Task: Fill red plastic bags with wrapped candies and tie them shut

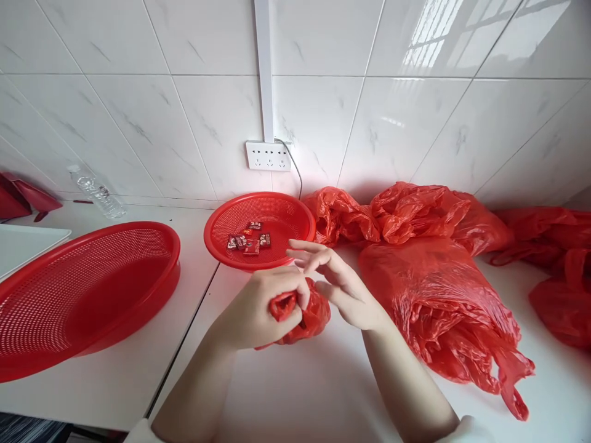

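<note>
My left hand (272, 301) is closed round the gathered neck of a small red plastic bag (316, 317), whose rounded body bulges out to the right of the fist. What the bag contains, if anything, is hidden. Just beyond it, my right hand (344, 286) is raised beside the bag with its fingers apart and nothing in them. Behind both hands stands a round red plastic basket (215, 237), partly covered by my fingers at its front right. Several small wrapped packets (252, 247) in dark red and brown lie on its bottom.
A larger red basket (173, 246) stands at the left, near a clear plastic bottle (99, 194) and a white tray (32, 240). Full red plastic bags (434, 295) crowd the right side of the white table (300, 394). A socket strip (268, 156) is on the tiled wall.
</note>
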`<state>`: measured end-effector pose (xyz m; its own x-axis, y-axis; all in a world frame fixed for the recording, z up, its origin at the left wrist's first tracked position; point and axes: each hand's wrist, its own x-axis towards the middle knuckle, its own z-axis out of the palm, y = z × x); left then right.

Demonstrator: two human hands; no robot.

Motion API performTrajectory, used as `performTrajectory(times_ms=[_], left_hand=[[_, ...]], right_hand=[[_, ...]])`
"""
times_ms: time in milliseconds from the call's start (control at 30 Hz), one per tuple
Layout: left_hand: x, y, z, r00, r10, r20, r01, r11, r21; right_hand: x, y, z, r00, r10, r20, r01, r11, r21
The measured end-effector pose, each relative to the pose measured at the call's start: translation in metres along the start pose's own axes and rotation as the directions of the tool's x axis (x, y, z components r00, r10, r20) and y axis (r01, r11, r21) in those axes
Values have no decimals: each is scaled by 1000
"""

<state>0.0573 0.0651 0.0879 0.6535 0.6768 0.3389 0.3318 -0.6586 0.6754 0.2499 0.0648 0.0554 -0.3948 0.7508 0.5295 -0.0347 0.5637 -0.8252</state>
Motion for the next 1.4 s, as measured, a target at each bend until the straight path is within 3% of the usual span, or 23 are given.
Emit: performTrajectory(times_ms=[100,200,300,400,600,733,867,933,1167,1300,1400], left_hand=[[-1,-4,6,970,230,-75,-184,902,390],[3,-15,10,912,371,-177,-212,792,573],[8,-23,12,878,383,-288,-173,814,555],[11,-25,13,850,362,-383,-152,864,479],[10,-30,9,858,396,-328,-296,902,314],[8,-37,3,842,429,-327,-278,865,418],[7,-40,-7,882,353,-313,-178,863,473],[5,-41,-14,902,319,-291,-165,878,450],[-6,-43,-36,981,159,-115,-112,933,342],[-11,-49,-44,975,143,-168,-84,945,317],[-17,-53,-53,969,75,-234,-7,960,278]], right_hand=[[4,11,3,989,148,-28,-143,981,134],[6,16,3,982,190,-19,-184,965,188],[8,16,1,984,176,5,-172,957,233],[9,15,-1,981,183,-72,-161,958,237],[9,18,-6,929,260,-262,-156,920,360],[7,17,-11,899,390,-199,-256,837,483],[4,7,-20,909,416,-9,-370,818,440],[1,0,-27,910,414,14,-394,854,339],[-10,-11,-51,913,327,-242,-321,945,64],[-16,-11,-65,886,318,-337,-342,940,-12],[-26,-8,-83,821,300,-485,-379,923,-70]])
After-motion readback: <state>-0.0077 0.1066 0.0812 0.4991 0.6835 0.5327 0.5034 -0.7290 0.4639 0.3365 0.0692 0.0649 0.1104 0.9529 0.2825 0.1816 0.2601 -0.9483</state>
